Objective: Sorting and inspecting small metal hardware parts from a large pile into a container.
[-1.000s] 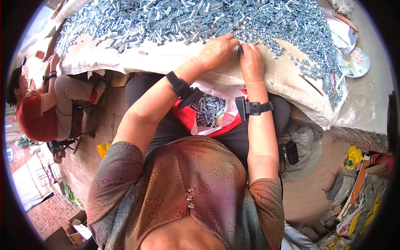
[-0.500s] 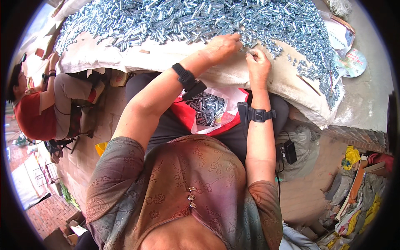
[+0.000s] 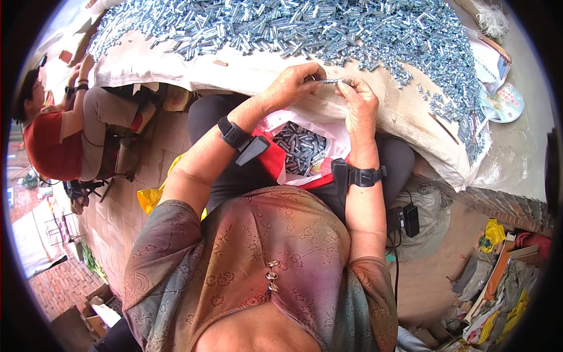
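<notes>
My left hand (image 3: 291,86) and my right hand (image 3: 360,104) meet just over the near edge of the cloth. Between them lies a slim grey metal bolt (image 3: 330,81), held level. The left fingers pinch one end of it and the right thumb and fingers close on the other, so both ends are partly hidden. Beyond the hands spreads a big pile of small shiny metal sleeves (image 3: 270,29), with smaller metal pieces (image 3: 399,73) at its near right edge. Below my hands, a red bag with a white lining (image 3: 337,144) holds many dark metal pieces (image 3: 299,146).
Pale cloth (image 3: 193,73) covers the work surface under the pile. To the left sits another person in a red shirt (image 3: 50,149). A round fan-like card (image 3: 503,102) lies at the right. Cloths and boards (image 3: 498,293) are heaped at lower right, near a black box with a cable (image 3: 410,219).
Both hands have drawn back from the pile's edge toward me. They have come together on the bolt, which now shows clearly between them.
</notes>
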Available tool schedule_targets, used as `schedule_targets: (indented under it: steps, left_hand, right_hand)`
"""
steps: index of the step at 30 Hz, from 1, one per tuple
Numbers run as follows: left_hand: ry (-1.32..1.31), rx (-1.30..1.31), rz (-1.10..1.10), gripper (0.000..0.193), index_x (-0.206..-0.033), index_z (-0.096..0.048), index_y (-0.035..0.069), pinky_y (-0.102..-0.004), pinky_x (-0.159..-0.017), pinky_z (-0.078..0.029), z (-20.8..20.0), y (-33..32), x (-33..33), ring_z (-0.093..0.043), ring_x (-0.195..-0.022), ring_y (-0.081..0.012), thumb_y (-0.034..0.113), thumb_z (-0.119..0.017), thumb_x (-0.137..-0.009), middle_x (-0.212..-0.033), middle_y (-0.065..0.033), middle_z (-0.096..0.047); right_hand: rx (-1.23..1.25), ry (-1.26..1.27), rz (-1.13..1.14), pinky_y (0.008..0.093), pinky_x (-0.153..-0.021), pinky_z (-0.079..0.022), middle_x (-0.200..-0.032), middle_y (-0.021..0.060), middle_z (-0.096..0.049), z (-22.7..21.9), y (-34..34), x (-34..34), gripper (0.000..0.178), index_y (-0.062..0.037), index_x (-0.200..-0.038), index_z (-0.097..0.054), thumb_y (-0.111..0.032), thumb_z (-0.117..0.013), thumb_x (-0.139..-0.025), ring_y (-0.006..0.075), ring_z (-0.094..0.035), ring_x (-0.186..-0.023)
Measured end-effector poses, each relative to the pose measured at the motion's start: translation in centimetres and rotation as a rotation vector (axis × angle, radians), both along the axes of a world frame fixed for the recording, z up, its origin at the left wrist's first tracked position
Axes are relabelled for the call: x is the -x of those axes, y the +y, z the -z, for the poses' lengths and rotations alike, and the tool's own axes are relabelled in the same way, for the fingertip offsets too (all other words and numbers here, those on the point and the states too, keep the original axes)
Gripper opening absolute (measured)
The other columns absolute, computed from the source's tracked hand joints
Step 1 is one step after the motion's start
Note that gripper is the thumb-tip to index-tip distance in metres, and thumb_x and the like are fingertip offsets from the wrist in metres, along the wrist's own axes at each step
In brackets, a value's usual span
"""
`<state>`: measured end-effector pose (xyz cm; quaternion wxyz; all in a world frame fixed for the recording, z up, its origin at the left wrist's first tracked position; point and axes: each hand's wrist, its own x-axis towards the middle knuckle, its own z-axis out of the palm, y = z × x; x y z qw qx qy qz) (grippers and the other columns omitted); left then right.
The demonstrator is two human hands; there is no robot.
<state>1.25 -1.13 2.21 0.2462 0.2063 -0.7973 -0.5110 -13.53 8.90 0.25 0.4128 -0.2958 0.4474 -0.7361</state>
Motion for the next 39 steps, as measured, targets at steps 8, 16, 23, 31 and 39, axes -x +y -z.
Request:
schedule_targets:
  steps: [8,16,23,31,39]
  left_hand:
    - [0.052,-0.139,-0.024,0.013,-0.094,-0.058,0.001,-0.026,-0.064,-0.048,1.0,-0.2,-0.7,-0.056,-0.069,-0.0126,0.006,-0.058,-0.083,-0.075,-0.0049,-0.058]
    - [-0.262,0.687,-0.748,0.017,-0.097,-0.06,0.007,-0.0389,-0.072,-0.047,0.9,-5.4,-4.0,-0.058,-0.087,-0.0336,0.011,-0.059,-0.081,-0.095,-0.0124,-0.057]
    - [-0.381,0.71,-0.449,0.017,-0.091,-0.059,0.007,-0.0421,-0.068,-0.046,1.0,-6.8,-0.2,-0.058,-0.079,-0.0334,0.02,-0.06,-0.079,-0.089,-0.0118,-0.056]
    - [-0.202,0.66,-0.391,0.015,-0.09,-0.059,0.003,-0.0382,-0.065,-0.047,2.4,-7.4,1.4,-0.059,-0.074,-0.0295,0.01,-0.06,-0.076,-0.082,-0.0128,-0.059]
    - [0.145,-0.334,-0.166,0.022,-0.109,-0.057,0.004,-0.0182,-0.055,-0.044,1.2,-2.3,-0.7,-0.059,-0.072,-0.0071,0.008,-0.055,-0.087,-0.083,-0.0038,-0.062]
  right_hand:
    - [0.025,-0.122,-0.035,0.0201,-0.067,-0.045,-0.081,0.0021,-0.061,-0.1,0.0,-0.3,0.009,0.0009,-0.089,-0.061,-0.001,-0.062,-0.08,0.0074,-0.055,-0.071]
    - [-0.096,0.164,0.119,0.0192,-0.064,-0.043,-0.077,-0.0009,-0.061,1.0,0.1,0.5,0.01,-0.0009,-0.088,-0.062,-0.003,-0.063,-0.079,0.0051,-0.053,-0.068]
    - [-0.186,0.457,0.15,0.0199,-0.06,-0.044,-0.075,0.0,-0.061,1.1,-0.4,-0.1,0.012,-0.0004,-0.089,-0.061,-0.003,-0.062,-0.077,0.0048,-0.054,-0.067]
    - [-0.094,0.402,0.236,0.0195,-0.058,-0.045,-0.077,0.002,-0.062,1.6,-1.4,-0.6,0.015,-0.0003,-0.092,-0.061,0.001,-0.06,-0.076,0.0048,-0.056,-0.066]
    - [-0.11,0.181,0.042,0.0197,-0.065,-0.047,-0.088,0.0052,-0.063,0.6,-1.3,-1.1,0.024,0.0023,-0.1,-0.059,0.001,-0.064,-0.077,0.0076,-0.059,-0.074]
